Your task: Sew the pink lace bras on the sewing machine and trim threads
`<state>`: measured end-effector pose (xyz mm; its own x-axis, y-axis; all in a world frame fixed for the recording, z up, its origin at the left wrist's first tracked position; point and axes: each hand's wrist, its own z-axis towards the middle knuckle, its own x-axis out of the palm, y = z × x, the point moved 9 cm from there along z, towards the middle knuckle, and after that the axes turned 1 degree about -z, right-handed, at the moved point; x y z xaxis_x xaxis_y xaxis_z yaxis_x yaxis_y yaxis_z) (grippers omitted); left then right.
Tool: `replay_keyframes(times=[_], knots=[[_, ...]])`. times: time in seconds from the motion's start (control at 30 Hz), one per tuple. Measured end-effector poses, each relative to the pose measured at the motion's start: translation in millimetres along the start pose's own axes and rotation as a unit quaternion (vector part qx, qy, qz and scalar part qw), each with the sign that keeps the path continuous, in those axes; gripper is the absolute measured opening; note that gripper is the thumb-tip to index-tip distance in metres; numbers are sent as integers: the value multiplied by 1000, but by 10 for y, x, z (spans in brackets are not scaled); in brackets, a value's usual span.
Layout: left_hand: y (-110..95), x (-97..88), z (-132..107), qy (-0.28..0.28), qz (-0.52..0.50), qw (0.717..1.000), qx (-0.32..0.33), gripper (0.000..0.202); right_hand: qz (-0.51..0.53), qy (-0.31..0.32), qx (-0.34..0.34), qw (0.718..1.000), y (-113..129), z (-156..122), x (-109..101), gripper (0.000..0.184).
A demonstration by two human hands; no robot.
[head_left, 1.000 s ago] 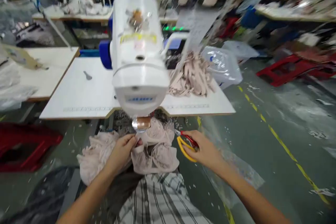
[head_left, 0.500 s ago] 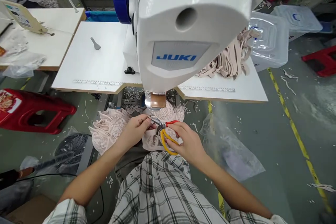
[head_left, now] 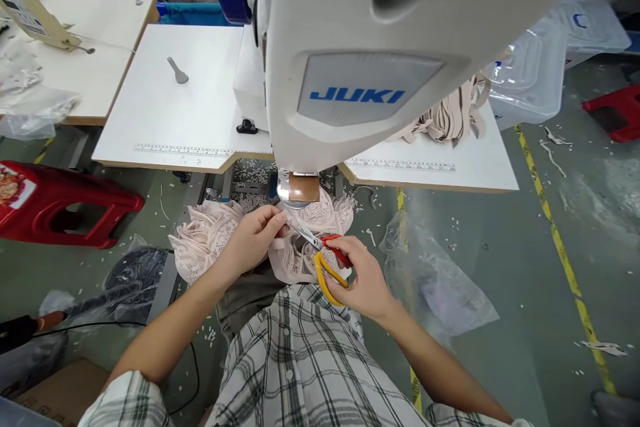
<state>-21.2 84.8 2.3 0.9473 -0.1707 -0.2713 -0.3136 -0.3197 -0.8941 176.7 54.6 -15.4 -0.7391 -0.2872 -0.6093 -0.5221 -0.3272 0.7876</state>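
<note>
My right hand (head_left: 367, 280) is closed round the handles of a pair of scissors (head_left: 314, 239), one handle red and the other yellow. The blades point up and left toward my left fingertips. My left hand (head_left: 257, 237) pinches the edge of a pale pink lace bra (head_left: 287, 263) near the blade tips; exactly what lies between the fingers is too small to make out. The bra spreads over my lap, under the machine's metal end (head_left: 299, 188). To its left a bunched pile of similar lace pieces (head_left: 203, 240) touches my left wrist area.
A white JUKI sewing machine head (head_left: 360, 100) hangs low above my hands. On the white worktable (head_left: 200, 107) lie a grey spoon-shaped tool (head_left: 178, 71) and beige straps (head_left: 450, 117). A red stool (head_left: 65, 203) stands left; a plastic bag (head_left: 440, 280) lies on the floor.
The scissors and my right hand have shifted slightly right and down, away from my left fingers, showing more blade. The machine head looks larger and closer as my view moved.
</note>
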Motion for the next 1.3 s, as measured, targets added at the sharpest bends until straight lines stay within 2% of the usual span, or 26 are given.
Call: replay_keyframes(times=[0.2,0.33,0.57,0.73,0.8,0.9,1.0,1.1,1.2,1.23,1.3], knots=[[15,4,39,19,20,1000,10,32,26,4,10,1000,45,141,107,48],[48,-33,39,23,28,999,1,31,45,15,26,999,-6,195,158,42],[41,-82,43,10,42,999,-1,33,54,38,65,996,-96,172,180,39],[79,-113,72,-5,6,1000,7,30,46,23,96,994,-192,63,111,33],[66,-173,71,-21,23,999,36,28,43,17,98,994,-271,-14,19,33],[1,-290,41,-65,147,982,98,29,7,21,98,995,-450,-47,-201,31],[-35,-338,28,-89,260,954,118,30,-88,-16,128,988,-730,190,-569,28],[-59,-283,72,-41,262,958,112,32,-198,-77,149,966,-975,722,-1007,34],[-35,-220,138,56,231,968,77,34,-226,-104,110,962,-1040,1266,-1314,31],[-26,-230,155,76,231,967,71,35,-220,-113,90,965,-1006,1365,-1369,31],[-41,-292,181,72,277,953,96,34,-202,-133,63,968,-870,1371,-1379,32]])
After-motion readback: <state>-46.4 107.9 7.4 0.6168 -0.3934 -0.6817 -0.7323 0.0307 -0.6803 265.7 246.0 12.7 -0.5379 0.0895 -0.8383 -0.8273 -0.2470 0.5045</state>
